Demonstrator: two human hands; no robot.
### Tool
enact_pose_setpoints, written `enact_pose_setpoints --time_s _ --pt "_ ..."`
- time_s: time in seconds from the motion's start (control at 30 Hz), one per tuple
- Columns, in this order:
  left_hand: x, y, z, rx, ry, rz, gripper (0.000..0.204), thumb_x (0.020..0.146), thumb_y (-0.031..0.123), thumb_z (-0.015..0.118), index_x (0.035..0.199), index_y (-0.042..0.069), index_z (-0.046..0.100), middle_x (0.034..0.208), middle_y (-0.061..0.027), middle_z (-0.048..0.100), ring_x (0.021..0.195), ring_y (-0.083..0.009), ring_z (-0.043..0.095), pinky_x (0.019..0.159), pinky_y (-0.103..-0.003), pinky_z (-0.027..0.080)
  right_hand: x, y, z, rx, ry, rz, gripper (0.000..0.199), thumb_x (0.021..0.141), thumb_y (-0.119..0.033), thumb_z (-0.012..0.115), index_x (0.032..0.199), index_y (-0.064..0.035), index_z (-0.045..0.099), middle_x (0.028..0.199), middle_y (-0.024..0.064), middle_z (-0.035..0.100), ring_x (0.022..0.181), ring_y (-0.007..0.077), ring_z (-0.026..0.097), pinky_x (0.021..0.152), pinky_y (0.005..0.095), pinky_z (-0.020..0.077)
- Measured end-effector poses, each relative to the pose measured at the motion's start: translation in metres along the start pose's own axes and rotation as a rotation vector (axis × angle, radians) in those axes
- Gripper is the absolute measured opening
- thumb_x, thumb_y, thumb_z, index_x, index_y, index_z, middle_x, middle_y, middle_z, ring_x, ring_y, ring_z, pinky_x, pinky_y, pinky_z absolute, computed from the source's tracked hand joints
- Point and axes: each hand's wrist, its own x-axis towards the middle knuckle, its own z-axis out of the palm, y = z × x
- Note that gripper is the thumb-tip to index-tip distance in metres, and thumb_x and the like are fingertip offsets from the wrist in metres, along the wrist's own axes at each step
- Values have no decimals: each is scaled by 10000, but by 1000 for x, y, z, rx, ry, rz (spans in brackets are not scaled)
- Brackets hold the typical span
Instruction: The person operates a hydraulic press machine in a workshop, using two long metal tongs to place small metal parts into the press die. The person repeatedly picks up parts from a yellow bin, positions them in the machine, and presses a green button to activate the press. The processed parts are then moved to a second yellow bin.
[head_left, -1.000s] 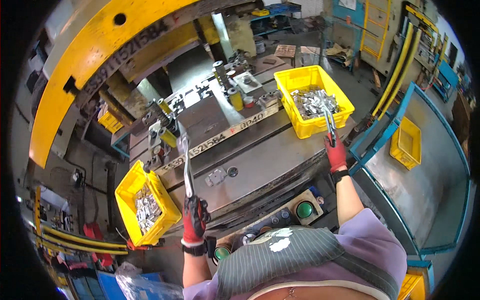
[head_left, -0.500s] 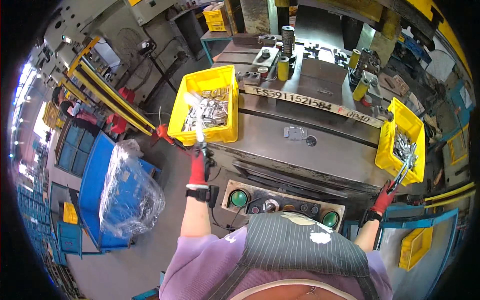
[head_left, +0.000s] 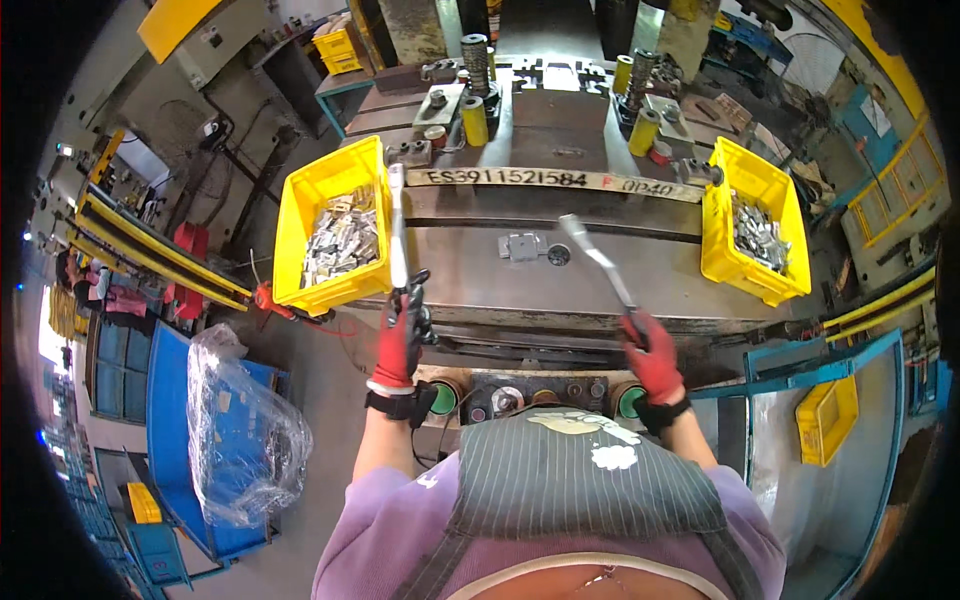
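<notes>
My left hand (head_left: pixel 402 335), in a red and black glove, is closed around the handle of long metal tongs (head_left: pixel 399 235). They point away from me along the right side of the left yellow bin (head_left: pixel 290 235), which holds many small metal parts (head_left: pixel 345 240). My right hand (head_left: pixel 652 358), gloved alike, grips a second pair of metal tongs (head_left: pixel 597 262), blurred, slanting up and left over the press bed (head_left: pixel 450 270). Whether either tip holds a part, I cannot tell. Left of the right-hand tongs, a small flat metal piece (head_left: pixel 523 247) lies beside a dark round spot (head_left: pixel 558 255).
A right yellow bin (head_left: pixel 755 275) of metal parts sits at the bed's right end. Behind stands a die with yellow posts (head_left: pixel 473 122). A control panel (head_left: pixel 540 392) with green buttons is close to my body. Plastic wrap (head_left: pixel 245 440) covers a blue cart at left.
My right hand has brought its tongs from the right bin leftward over the bed. The left tongs have moved from over the left bin to its right side. My view has shifted.
</notes>
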Motion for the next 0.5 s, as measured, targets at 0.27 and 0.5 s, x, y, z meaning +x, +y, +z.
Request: enact_pose_setpoints --time_s 0.27,0.5 --pt "-6 -13 31 286 -16 -39 307 907 246 469 1179 108 507 578 77 384 457 -31 365 402 -193 331 30 -33 45 -265 -178 108 480 717 -243 648 1161 -125 508 928 147 594 847 342 572 716 385 460" --pt "-25 -19 -8 164 88 -65 303 922 257 443 1163 88 514 556 81 345 449 -19 331 398 -186 323 111 -65 5 -177 212 -157 444 745 -233 626 1153 -107 507 956 135 595 875 327 573 717 379 464"
